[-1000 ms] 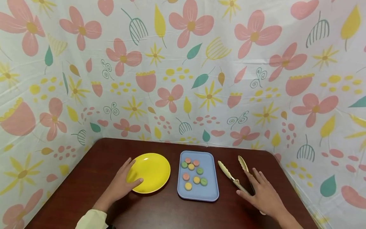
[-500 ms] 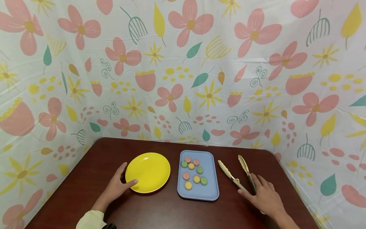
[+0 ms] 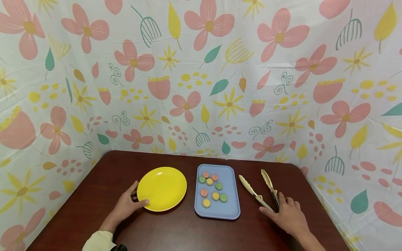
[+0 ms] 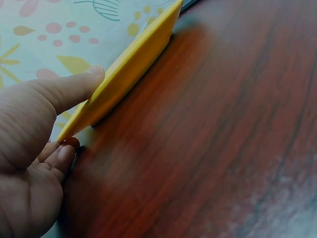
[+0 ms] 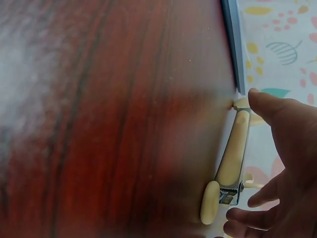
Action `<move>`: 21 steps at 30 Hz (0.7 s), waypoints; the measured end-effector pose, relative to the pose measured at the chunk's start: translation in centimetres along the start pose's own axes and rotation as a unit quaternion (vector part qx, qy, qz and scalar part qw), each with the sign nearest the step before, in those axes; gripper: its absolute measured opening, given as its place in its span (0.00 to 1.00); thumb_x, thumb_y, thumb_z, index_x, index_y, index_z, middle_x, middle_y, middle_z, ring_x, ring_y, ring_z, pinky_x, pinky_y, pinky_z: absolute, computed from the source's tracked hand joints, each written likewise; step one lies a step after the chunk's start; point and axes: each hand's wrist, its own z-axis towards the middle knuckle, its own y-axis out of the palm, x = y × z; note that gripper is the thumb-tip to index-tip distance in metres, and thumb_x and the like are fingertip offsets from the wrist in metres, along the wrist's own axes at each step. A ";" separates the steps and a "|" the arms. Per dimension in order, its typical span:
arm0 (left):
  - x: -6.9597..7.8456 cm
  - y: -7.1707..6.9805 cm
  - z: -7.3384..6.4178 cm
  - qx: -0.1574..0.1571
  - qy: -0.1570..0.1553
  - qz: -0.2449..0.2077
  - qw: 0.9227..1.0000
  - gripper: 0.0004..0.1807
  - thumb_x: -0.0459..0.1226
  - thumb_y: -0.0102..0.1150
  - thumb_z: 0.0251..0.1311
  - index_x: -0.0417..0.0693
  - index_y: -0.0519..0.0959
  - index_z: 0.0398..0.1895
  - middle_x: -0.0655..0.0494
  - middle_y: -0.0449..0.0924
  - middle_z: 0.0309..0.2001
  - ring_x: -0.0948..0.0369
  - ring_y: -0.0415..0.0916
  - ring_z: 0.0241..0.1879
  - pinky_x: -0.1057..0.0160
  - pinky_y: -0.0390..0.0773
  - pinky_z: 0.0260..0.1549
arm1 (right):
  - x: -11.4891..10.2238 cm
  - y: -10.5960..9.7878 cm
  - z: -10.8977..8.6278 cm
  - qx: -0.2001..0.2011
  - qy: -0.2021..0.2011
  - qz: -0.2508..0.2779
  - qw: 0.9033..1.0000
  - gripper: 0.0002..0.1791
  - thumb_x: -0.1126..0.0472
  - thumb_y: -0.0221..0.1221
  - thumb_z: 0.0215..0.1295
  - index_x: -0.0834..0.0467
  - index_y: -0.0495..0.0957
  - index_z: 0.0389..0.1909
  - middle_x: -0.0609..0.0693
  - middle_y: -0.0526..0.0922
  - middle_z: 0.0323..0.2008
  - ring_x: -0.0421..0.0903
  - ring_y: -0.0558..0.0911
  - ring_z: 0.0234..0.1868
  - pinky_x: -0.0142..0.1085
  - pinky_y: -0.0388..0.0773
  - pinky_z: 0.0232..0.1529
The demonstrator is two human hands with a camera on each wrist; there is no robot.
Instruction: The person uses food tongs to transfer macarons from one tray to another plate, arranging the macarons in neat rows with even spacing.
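Toward the left edge of the tabletop [image 3: 176, 232], left hand [image 3: 125, 206] pinches yellow plate [image 3: 162, 189], likely steadying it. Right hand [image 3: 290, 217] arches wide over tongs [image 3: 248, 186], presumably laid for easy reach.

The plate [image 3: 161, 189] at the left hand [image 3: 126, 207] is yellow, the tongs [image 3: 260, 200] at the right hand [image 3: 290, 217] cream and silver. Between them, pink, green and yellow discs [image 3: 215, 196] dot a light-blue tray [image 3: 220, 212]. Beneath, the table [image 3: 169, 232] is red-brown; beyond, white cloth [image 3: 194, 139] bears pink and yellow flowers.

Round yellow plate [image 3: 162, 189] at left, cream-tipped tongs [image 3: 259, 198] lying spread apart at right
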 end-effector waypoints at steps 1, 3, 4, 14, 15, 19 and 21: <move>0.0 -0.1 0.0 -0.001 0.001 -0.001 1.000 0.59 0.49 0.72 0.49 0.38 0.45 0.75 0.35 0.59 0.69 0.48 0.73 0.55 0.64 0.78 0.41 | 0.0 0.1 0.1 -0.001 0.000 0.000 1.000 0.67 0.19 0.50 0.47 0.75 0.55 0.68 0.79 0.65 0.53 0.78 0.62 0.53 0.66 0.66 0.44; 0.1 -0.2 0.0 -0.002 0.007 0.003 1.000 0.57 0.48 0.72 0.50 0.36 0.47 0.75 0.35 0.61 0.68 0.48 0.73 0.54 0.64 0.79 0.41 | -0.1 0.2 0.3 -0.006 0.002 0.003 1.000 0.67 0.18 0.50 0.48 0.74 0.56 0.68 0.79 0.65 0.53 0.77 0.63 0.53 0.66 0.66 0.43; 0.1 -0.2 0.0 -0.001 0.007 0.003 1.000 0.57 0.48 0.72 0.49 0.36 0.48 0.74 0.35 0.62 0.67 0.48 0.73 0.54 0.63 0.79 0.41 | -0.1 0.3 0.4 -0.010 0.002 0.005 1.000 0.67 0.19 0.50 0.48 0.75 0.56 0.67 0.79 0.65 0.52 0.77 0.63 0.53 0.66 0.66 0.44; 0.0 -0.3 0.0 -0.006 0.001 0.012 1.000 0.56 0.50 0.73 0.48 0.40 0.52 0.74 0.36 0.65 0.65 0.47 0.72 0.56 0.56 0.78 0.47 | -0.6 0.7 0.9 -0.010 0.017 0.010 1.000 0.67 0.20 0.53 0.46 0.79 0.59 0.63 0.78 0.66 0.48 0.77 0.64 0.51 0.66 0.66 0.44; 0.0 -0.3 0.0 -0.006 0.003 0.014 1.000 0.56 0.49 0.73 0.48 0.40 0.51 0.74 0.36 0.64 0.66 0.46 0.72 0.56 0.55 0.78 0.47 | -0.7 0.8 1.0 -0.009 0.018 0.010 1.000 0.66 0.21 0.55 0.47 0.80 0.59 0.62 0.78 0.66 0.47 0.77 0.65 0.50 0.65 0.67 0.43; 0.1 -0.3 -0.2 -0.006 0.007 0.020 1.000 0.57 0.49 0.73 0.48 0.38 0.50 0.74 0.35 0.62 0.67 0.44 0.71 0.57 0.54 0.78 0.48 | -0.8 0.9 1.2 -0.008 0.018 0.007 1.000 0.62 0.25 0.57 0.50 0.81 0.59 0.60 0.77 0.66 0.43 0.75 0.69 0.46 0.63 0.68 0.42; 0.1 -0.3 -0.2 -0.007 0.008 0.021 1.000 0.57 0.49 0.73 0.48 0.37 0.49 0.74 0.34 0.61 0.67 0.44 0.71 0.57 0.54 0.78 0.48 | -0.8 0.9 1.3 -0.006 0.016 0.006 1.000 0.61 0.26 0.58 0.51 0.82 0.60 0.58 0.76 0.66 0.41 0.75 0.70 0.44 0.63 0.69 0.42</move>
